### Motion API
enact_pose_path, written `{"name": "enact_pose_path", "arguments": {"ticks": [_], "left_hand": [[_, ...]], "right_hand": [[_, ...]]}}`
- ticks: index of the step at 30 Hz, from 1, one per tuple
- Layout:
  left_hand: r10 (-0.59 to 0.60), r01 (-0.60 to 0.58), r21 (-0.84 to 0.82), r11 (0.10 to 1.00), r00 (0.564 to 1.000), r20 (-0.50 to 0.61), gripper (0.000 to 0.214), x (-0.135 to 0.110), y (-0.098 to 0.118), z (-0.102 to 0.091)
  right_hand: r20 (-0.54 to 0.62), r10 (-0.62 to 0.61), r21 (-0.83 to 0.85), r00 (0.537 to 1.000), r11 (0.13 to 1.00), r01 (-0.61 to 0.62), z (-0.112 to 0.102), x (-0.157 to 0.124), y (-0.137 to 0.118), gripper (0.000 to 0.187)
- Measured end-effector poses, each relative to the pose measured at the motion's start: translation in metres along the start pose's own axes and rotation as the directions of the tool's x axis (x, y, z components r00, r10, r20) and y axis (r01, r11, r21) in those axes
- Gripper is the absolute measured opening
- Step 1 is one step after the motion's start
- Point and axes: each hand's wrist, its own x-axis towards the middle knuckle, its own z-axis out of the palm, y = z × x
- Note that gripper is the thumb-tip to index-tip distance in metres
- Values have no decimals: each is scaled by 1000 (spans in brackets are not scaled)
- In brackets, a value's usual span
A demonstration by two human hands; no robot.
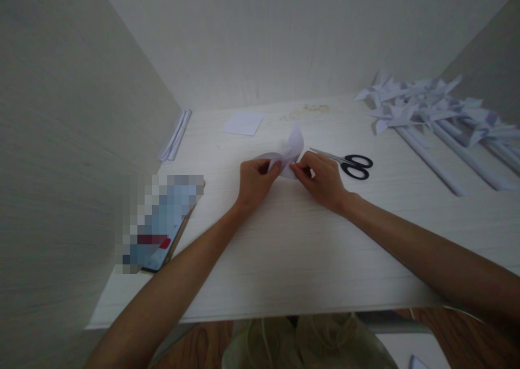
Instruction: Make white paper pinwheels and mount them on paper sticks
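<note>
Between my two hands, above the middle of the table, is a white paper pinwheel [296, 140] with one curved blade standing up. My left hand [258, 182] grips its left side, thumb pressed near the centre. From the right, my right hand [323, 179] pinches a lower corner of the paper between thumb and fingers. The pinwheel's centre is partly hidden by my fingertips. Just beyond my right hand lie black-handled scissors [345, 159], their blades pointing left and partly behind the hand.
Finished-looking paper pinwheels [400, 111] on rolled paper sticks [430, 160] are piled at the right. A white paper square [244, 123] lies at the back. Folded paper strips [176, 136] rest along the left wall, with a phone [170, 233], partly blurred out, nearer me. Walls enclose the table [276, 260].
</note>
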Motion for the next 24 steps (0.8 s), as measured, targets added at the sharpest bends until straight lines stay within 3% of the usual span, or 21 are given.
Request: {"name": "enact_pose_path", "arguments": {"ticks": [24], "left_hand": [[35, -34, -20, 999, 999, 15, 32, -1, 4, 1]], "right_hand": [[-16, 65, 18, 998, 998, -64, -1, 0, 2, 23]]}}
